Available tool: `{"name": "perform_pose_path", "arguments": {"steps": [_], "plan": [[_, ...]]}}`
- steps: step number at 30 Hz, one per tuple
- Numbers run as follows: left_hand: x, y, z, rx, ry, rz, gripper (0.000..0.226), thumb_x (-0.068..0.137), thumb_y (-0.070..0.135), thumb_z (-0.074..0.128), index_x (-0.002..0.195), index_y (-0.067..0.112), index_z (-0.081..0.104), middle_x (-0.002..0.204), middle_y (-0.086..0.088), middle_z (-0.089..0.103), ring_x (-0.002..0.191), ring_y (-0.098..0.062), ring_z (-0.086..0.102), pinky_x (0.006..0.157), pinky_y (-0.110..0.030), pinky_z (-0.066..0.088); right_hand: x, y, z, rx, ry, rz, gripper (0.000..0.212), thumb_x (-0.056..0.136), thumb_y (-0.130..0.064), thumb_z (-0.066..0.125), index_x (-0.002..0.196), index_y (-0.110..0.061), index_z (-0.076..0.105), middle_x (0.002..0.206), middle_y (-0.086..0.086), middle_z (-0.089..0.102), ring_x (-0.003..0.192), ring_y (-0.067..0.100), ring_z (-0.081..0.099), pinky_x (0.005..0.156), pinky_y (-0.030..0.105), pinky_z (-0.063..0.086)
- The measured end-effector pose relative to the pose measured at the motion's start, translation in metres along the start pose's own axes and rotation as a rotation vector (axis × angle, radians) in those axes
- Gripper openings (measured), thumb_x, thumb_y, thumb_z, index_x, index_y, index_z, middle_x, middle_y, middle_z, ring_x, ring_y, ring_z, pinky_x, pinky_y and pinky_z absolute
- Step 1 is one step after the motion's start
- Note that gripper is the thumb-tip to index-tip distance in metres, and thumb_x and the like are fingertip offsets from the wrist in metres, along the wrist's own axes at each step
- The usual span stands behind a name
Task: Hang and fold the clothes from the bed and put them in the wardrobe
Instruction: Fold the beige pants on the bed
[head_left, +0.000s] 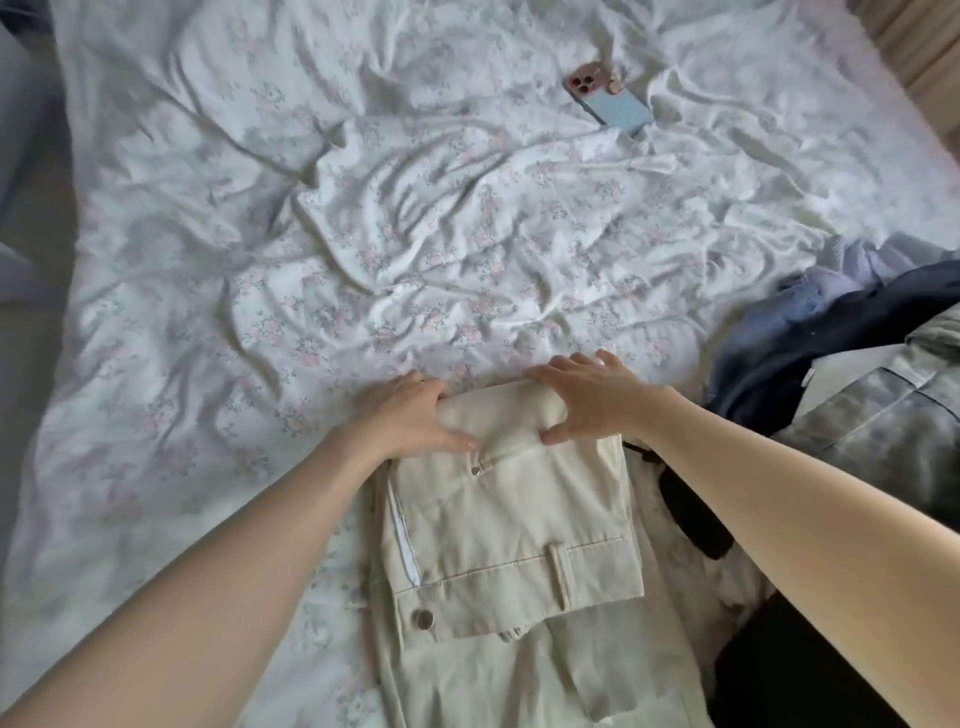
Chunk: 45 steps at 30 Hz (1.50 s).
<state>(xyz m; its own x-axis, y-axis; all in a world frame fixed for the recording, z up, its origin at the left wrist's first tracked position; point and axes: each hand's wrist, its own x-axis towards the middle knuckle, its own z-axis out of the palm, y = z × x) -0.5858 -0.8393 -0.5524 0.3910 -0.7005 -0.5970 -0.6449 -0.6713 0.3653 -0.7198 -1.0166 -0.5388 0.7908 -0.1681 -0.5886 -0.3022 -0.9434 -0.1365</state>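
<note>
Cream trousers (498, 525) lie folded on the bed (260, 260) near its front edge, waistband and metal button toward me. My left hand (410, 415) grips the far fold at its left corner, thumb on top and fingers curled under the edge. At the right corner of the same fold, my right hand (587, 395) holds the cloth with its fingers over the edge and thumb pressed on top. A pile of other clothes (831, 374) lies to the right: a dark blue garment, a grey-patterned one and something black.
A phone (610, 98) in a pink and blue case lies far back on the rumpled floral sheet. The bed's left edge borders a dark floor strip (26, 234). A black garment (779, 670) lies at the lower right.
</note>
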Motion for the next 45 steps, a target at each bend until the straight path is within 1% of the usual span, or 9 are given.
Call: {"name": "perform_pose_path", "arguments": {"steps": [3,6,11,19,24,29,35,41,45], "plan": [[-0.004,0.002,-0.012,-0.010,-0.169,-0.008,0.083,0.065,0.058,0.074,0.132,0.022,0.040,0.122,0.002,0.052,0.104,-0.018,0.052,0.076,-0.029,0.042,-0.003,-0.009,-0.016,-0.038,-0.117,-0.011,0.067,0.077,-0.045,0.068,0.134,-0.024,0.039,0.124,-0.003,0.047,0.118,0.019,0.041,0.091,0.035,0.033],[-0.018,0.007,-0.009,0.036,-0.208,0.025,0.091,0.066,0.051,0.078,0.141,0.021,0.035,0.129,-0.001,0.054,0.109,-0.020,0.055,0.083,-0.030,0.046,-0.017,-0.015,-0.027,-0.085,-0.169,0.016,0.047,0.082,-0.033,0.065,0.124,-0.024,0.046,0.111,-0.004,0.054,0.108,0.017,0.048,0.087,0.032,0.033],[-0.050,0.015,-0.027,0.016,0.041,0.058,0.062,0.073,0.045,0.074,0.127,0.022,0.051,0.093,0.007,0.065,0.072,-0.011,0.063,0.062,-0.025,0.046,-0.052,-0.025,-0.053,-0.096,0.120,0.054,0.019,0.087,-0.015,0.050,0.103,-0.026,0.054,0.085,-0.009,0.058,0.086,0.013,0.055,0.087,0.031,0.033],[-0.086,0.032,-0.138,0.181,0.617,0.005,0.024,0.081,0.030,0.068,0.083,0.020,0.046,0.094,-0.002,0.066,0.087,-0.028,0.062,0.064,-0.029,0.031,-0.065,-0.050,-0.156,-0.185,0.608,0.146,0.017,0.090,-0.022,0.052,0.107,-0.026,0.054,0.097,-0.006,0.064,0.101,0.019,0.053,0.088,0.034,0.029],[-0.097,0.040,-0.135,0.377,0.836,-0.010,0.017,0.086,0.016,0.062,0.100,0.016,0.053,0.100,0.000,0.064,0.095,-0.022,0.060,0.079,-0.032,0.032,-0.068,-0.054,-0.147,-0.279,0.767,0.177,0.023,0.085,-0.010,0.045,0.106,-0.018,0.052,0.101,-0.003,0.065,0.104,0.022,0.051,0.088,0.034,0.021],[-0.124,0.042,-0.058,0.354,0.710,0.025,0.026,0.088,0.017,0.058,0.113,0.016,0.050,0.107,-0.001,0.060,0.102,-0.022,0.055,0.081,-0.032,0.034,-0.096,-0.059,-0.079,-0.348,0.652,0.105,0.023,0.082,-0.008,0.051,0.104,-0.013,0.056,0.099,0.002,0.066,0.101,0.025,0.056,0.096,0.038,0.032],[-0.173,0.054,-0.008,0.308,0.737,0.236,0.050,0.050,-0.008,0.076,0.097,0.006,0.067,0.082,-0.011,0.063,0.068,-0.031,0.061,0.055,-0.036,0.049,-0.149,-0.060,-0.025,-0.282,0.805,-0.025,0.032,0.049,-0.005,0.079,0.076,-0.007,0.063,0.072,0.006,0.062,0.069,0.027,0.064,0.073,0.038,0.053],[-0.215,0.056,0.065,0.294,0.409,0.289,0.074,0.069,-0.003,0.056,0.138,0.018,0.039,0.142,-0.009,0.038,0.112,-0.031,0.046,0.083,-0.039,0.043,-0.200,-0.064,0.050,-0.229,0.687,-0.137,0.048,0.051,-0.002,0.077,0.099,-0.008,0.070,0.082,0.008,0.063,0.080,0.032,0.064,0.084,0.047,0.052],[-0.221,0.052,0.118,0.316,0.175,0.257,0.079,0.078,-0.001,0.047,0.147,0.023,0.016,0.154,-0.004,0.011,0.130,-0.024,0.026,0.098,-0.037,0.037,-0.216,-0.070,0.100,-0.191,0.580,-0.153,0.054,0.046,0.004,0.081,0.099,-0.005,0.071,0.098,0.016,0.066,0.096,0.039,0.063,0.090,0.056,0.048]]}}
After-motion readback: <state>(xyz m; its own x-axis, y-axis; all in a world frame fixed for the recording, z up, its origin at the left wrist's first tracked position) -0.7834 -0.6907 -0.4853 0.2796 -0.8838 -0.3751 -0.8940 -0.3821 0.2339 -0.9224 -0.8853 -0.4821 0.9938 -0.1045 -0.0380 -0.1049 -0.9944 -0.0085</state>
